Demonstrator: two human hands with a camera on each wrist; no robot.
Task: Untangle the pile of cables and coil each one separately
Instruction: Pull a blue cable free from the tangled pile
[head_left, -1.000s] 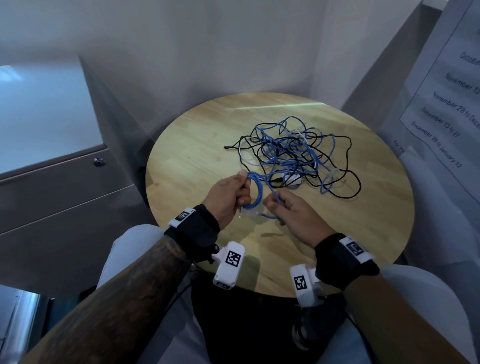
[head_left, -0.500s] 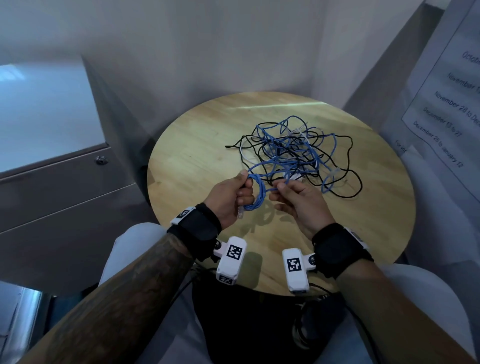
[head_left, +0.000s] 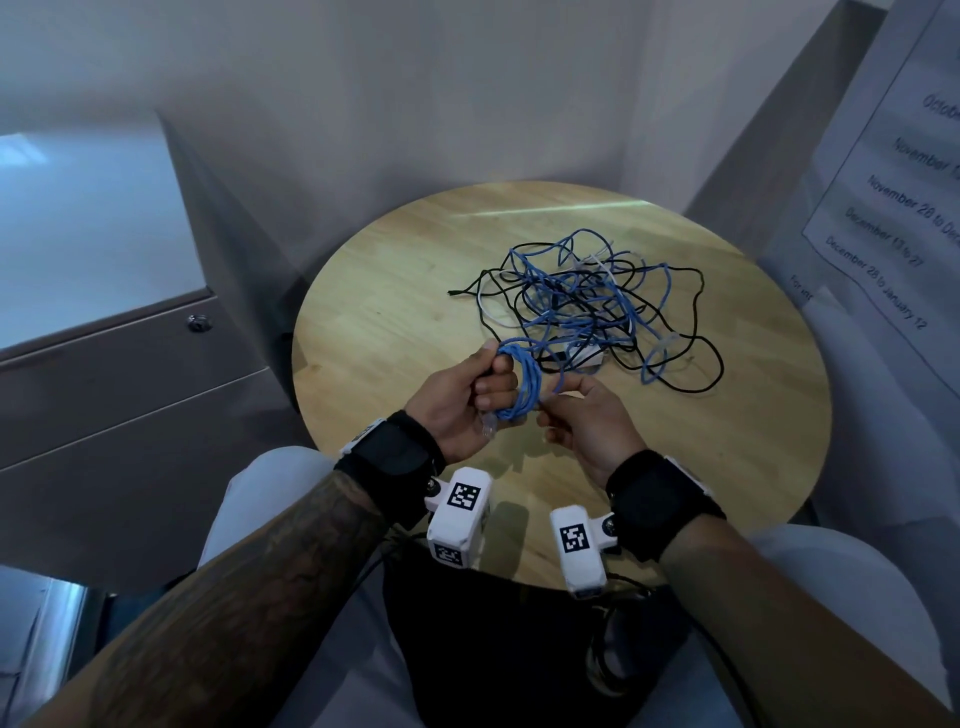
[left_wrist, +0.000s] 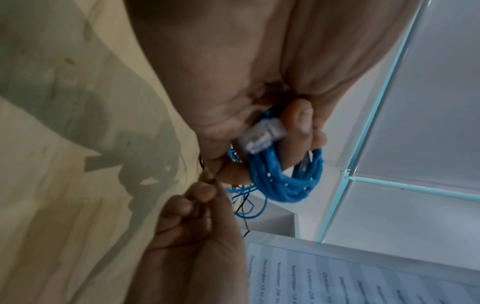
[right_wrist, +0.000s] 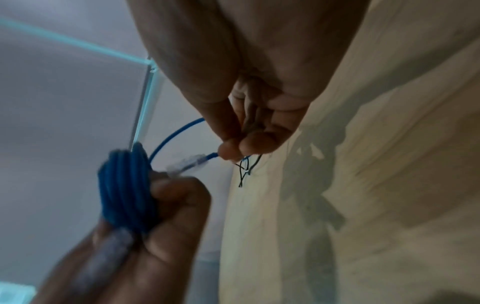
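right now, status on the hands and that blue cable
Left hand grips blue coil. Right hand pinches its free end near the plug. Black, white, blue tangle on table not yet sorted.

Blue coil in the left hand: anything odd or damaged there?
Nothing looks damaged. The left hand grips the blue coil; the right hand pinches its strand, which runs into the tangled pile on the table.

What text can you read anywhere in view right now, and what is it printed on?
All on the paper notice at the right, lines cut off by the frame edge:
"Octob..."
"November 1..."
"November 28 to Dec..."
"December 13 to 27"
"December 28 to January 12"
A line below starts "For"; the rest is too small to read.
The left wrist view shows the same notice, too blurred to read.
The wrist camera tags carry only black-and-white square codes, no words.
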